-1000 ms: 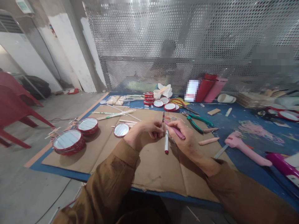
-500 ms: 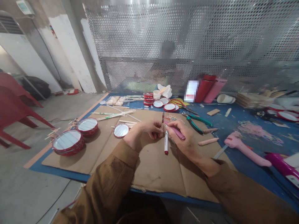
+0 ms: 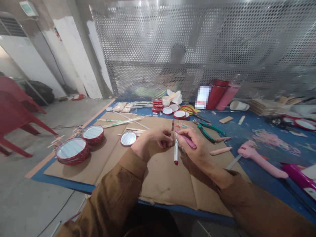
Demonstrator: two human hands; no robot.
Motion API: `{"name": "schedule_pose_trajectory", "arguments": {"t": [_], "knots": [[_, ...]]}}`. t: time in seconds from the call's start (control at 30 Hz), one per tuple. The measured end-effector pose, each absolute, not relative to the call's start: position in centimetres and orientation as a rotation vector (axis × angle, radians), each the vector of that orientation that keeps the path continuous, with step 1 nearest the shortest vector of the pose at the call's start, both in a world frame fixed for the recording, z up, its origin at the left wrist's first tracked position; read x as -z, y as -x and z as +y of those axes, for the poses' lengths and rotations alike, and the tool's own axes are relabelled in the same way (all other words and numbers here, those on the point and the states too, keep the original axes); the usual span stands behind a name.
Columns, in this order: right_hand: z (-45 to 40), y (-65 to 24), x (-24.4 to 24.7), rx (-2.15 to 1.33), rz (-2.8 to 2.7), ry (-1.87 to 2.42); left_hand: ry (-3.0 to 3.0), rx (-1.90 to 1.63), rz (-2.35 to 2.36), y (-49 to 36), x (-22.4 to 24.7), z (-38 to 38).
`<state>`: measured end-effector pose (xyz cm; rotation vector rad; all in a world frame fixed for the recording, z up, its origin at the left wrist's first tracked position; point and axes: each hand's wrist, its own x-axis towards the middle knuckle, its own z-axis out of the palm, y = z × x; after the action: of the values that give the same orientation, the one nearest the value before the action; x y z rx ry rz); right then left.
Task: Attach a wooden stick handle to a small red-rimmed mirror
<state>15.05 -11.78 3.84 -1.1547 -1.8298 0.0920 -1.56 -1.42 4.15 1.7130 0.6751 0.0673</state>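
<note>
Between the fingertips of my left hand (image 3: pixel 163 138), a narrow wooden strip (image 3: pixel 172 124) with dark marks stands pointing away from me. My right hand (image 3: pixel 195 144) is closed round a slim purple tool (image 3: pixel 189 142) whose tip is near the strip; its exact kind is unclear. A white marker with a red end (image 3: pixel 176 153) sits just below the fingertips, and I cannot tell whether it lies on the cardboard (image 3: pixel 163 184) or is held. To the left is a small round red-rimmed disc (image 3: pixel 128 138), with pale sticks (image 3: pixel 135 130) behind it.
Two red drum-like pieces (image 3: pixel 72 151) stand at the left. Green-handled pliers (image 3: pixel 207 131), a pink glue gun (image 3: pixel 261 159) and loose rubber bands (image 3: pixel 274 140) lie to the right. Behind are red-rimmed discs (image 3: pixel 179 114), a red flask (image 3: pixel 217 94) and a perforated metal panel (image 3: pixel 148 42).
Almost nothing differs. The view has shifted very slightly, and both hands keep the same hold on the strip and the purple tool.
</note>
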Motion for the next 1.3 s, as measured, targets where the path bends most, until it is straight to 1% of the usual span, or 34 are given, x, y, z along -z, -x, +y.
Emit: {"name": "schedule_pose_trajectory", "arguments": {"t": [1.03,1.3], "knots": [[-11.86,-15.04,-4.05,-0.115,-1.876,1.169,-1.69,-0.097,0.692,1.52,-4.18,-1.57],[-11.72,-14.98,-3.7,-0.12,-1.799,1.142,-1.711,-0.062,0.689,1.52,-4.43,-1.56]]}}
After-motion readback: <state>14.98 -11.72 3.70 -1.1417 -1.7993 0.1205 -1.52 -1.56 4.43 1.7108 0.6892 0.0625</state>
